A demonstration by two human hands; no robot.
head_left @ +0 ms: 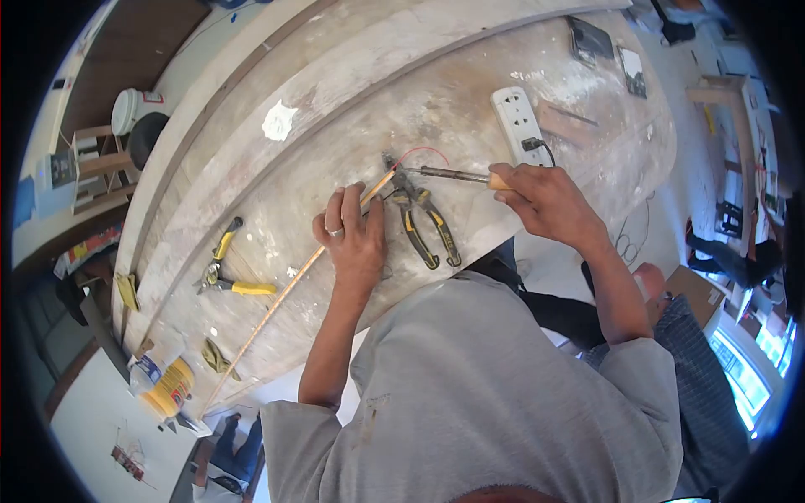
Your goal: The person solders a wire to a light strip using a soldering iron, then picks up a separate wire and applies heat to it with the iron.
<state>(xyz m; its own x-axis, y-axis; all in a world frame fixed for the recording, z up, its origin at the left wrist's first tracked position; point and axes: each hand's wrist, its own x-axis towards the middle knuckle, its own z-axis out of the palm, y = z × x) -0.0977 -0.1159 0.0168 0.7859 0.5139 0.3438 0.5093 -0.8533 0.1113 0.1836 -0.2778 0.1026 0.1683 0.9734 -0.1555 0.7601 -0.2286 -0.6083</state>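
My left hand point(352, 239), with a ring on one finger, presses its fingers on a long thin yellowish LED strip point(295, 283) near its upper end. My right hand point(549, 201) is closed around the wooden handle of a soldering iron point(457, 174). The iron's metal tip points left and reaches the strip's end, where a thin red wire point(428, 149) curves away; whether they touch is too small to tell. Beneath that end lie combination pliers point(428, 226) with black and yellow handles, jaws pointing away from me.
A white power strip point(518, 126) with a black plug stands right of the iron. Yellow-handled cutters point(226, 264) lie on the left of the worn table point(470, 67). Dark flat items point(591, 40) rest at the far right. A yellow container point(172, 387) is at lower left. Other people are nearby.
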